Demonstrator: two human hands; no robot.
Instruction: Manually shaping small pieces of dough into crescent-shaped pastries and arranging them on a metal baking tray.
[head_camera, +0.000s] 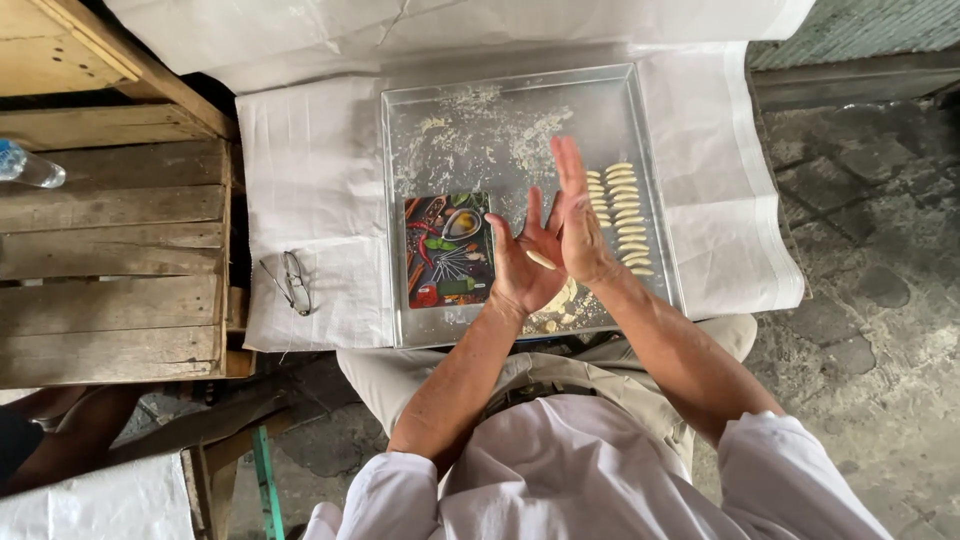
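Small pale dough piece (541, 260), elongated, lay between the two palms, resting on the left hand (522, 262). Left hand was open, palm up, fingers spread, gripping nothing. Right hand (578, 225) was flat and open too, fingers straight, edge-on against the left palm, over the dough.

Both hands hovered above a shallow metal tray (400, 215), near its front right part. Rows of shaped dough pieces (622, 217) lay along the tray's right edge. Loose flour (520, 135) was scattered toward its far edge. A colourful printed card (447, 250) lay at the tray's front left. More dough lumps (560, 305) sat beneath the hands at the front edge.

Tray rested on white cloth (310, 170). Eyeglasses (290, 282) lay on the cloth left of the tray. Wooden crate (110, 240) stood further left, a plastic bottle (30, 165) on it.
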